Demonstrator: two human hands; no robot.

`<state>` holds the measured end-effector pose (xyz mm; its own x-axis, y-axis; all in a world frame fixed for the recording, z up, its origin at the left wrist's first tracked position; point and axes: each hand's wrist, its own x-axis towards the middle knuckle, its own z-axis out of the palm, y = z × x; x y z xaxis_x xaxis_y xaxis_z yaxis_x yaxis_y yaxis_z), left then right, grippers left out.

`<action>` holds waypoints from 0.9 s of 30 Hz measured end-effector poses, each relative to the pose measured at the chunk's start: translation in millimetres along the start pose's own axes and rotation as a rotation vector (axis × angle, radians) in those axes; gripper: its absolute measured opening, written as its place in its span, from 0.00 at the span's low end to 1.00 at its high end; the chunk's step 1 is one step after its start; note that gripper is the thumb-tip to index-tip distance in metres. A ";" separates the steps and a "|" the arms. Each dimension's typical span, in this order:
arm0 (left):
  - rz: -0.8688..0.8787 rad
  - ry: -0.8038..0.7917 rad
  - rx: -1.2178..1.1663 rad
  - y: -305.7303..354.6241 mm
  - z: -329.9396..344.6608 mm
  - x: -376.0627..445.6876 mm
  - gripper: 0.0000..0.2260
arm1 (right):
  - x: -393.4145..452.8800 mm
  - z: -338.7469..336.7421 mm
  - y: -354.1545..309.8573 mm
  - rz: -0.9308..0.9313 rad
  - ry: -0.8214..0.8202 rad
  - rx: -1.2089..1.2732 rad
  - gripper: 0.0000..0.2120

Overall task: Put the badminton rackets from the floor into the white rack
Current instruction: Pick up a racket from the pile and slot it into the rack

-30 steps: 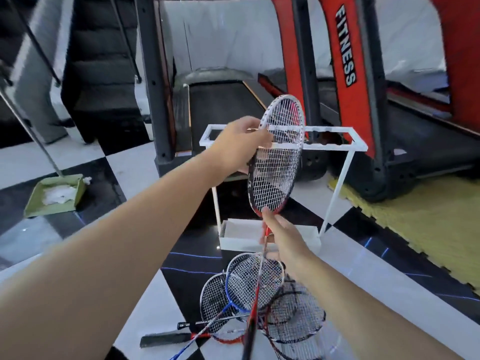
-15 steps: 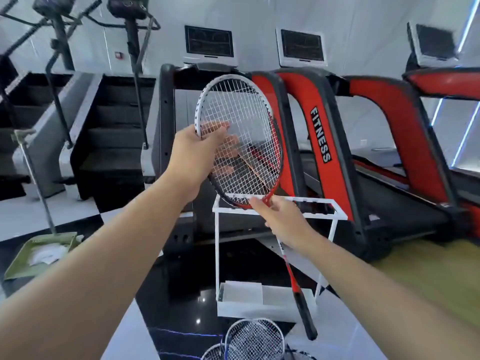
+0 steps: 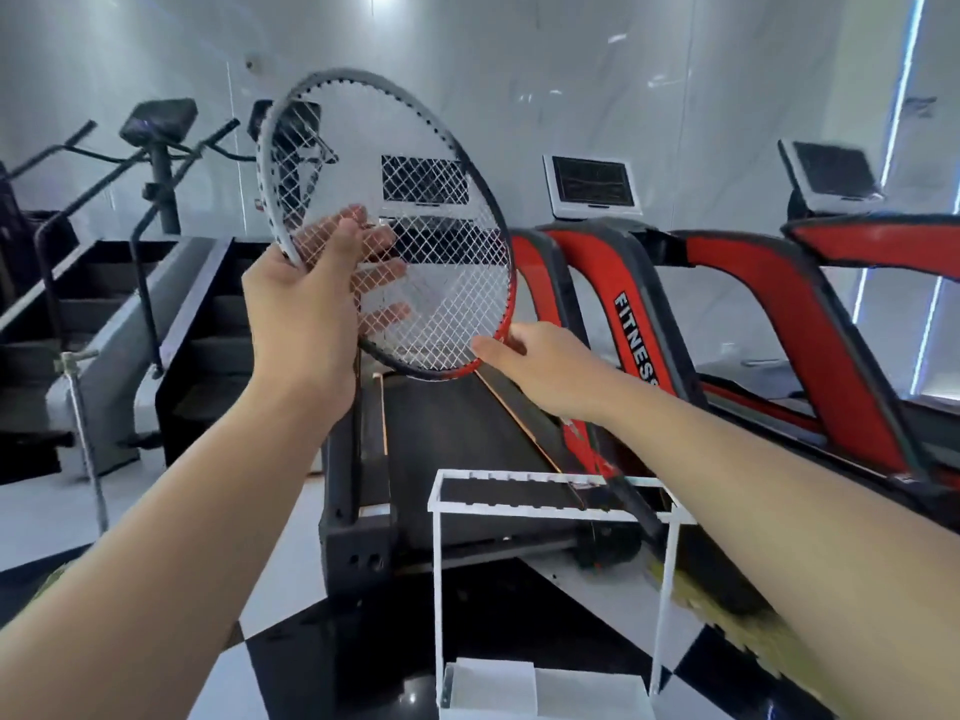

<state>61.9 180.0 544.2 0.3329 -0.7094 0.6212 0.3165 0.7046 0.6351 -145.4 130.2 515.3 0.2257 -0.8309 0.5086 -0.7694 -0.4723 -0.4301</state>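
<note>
Three treadmills [image 3: 779,324] cross the frame's right. One white rack [image 3: 550,506] stands at lower centre. One racket [image 3: 384,226], raised higher than before, sits upper centre, gripped by left hand [image 3: 301,324] and right hand [image 3: 540,366]; floor rackets have left view.

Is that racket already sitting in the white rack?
Not yet: both hands, left hand and right hand, hold the racket above the white rack.

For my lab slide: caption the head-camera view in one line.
Both hands, left hand and right hand, hold a badminton racket by its head above the white rack.
</note>
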 end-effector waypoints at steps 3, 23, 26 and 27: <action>0.030 0.028 0.005 -6.9 3.1 1.7 0.06 | 20.4 -6.1 0.2 -0.038 -0.030 -0.003 0.18; -0.004 -0.112 0.497 -207.9 28.1 40.0 0.10 | 98.5 126.8 163.5 0.319 -0.142 0.363 0.23; -0.064 -0.132 0.609 -257.2 25.2 41.8 0.12 | 106.5 153.3 179.6 0.432 -0.136 0.587 0.20; -0.086 -0.128 0.650 -272.9 22.1 42.1 0.13 | 107.7 162.8 182.6 0.474 -0.141 0.713 0.21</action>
<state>-30.1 -42.5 407.2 0.2095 -0.7873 0.5799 -0.2757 0.5214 0.8075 -164.4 -93.4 370.0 0.0844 -0.9932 0.0806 -0.2533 -0.0996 -0.9623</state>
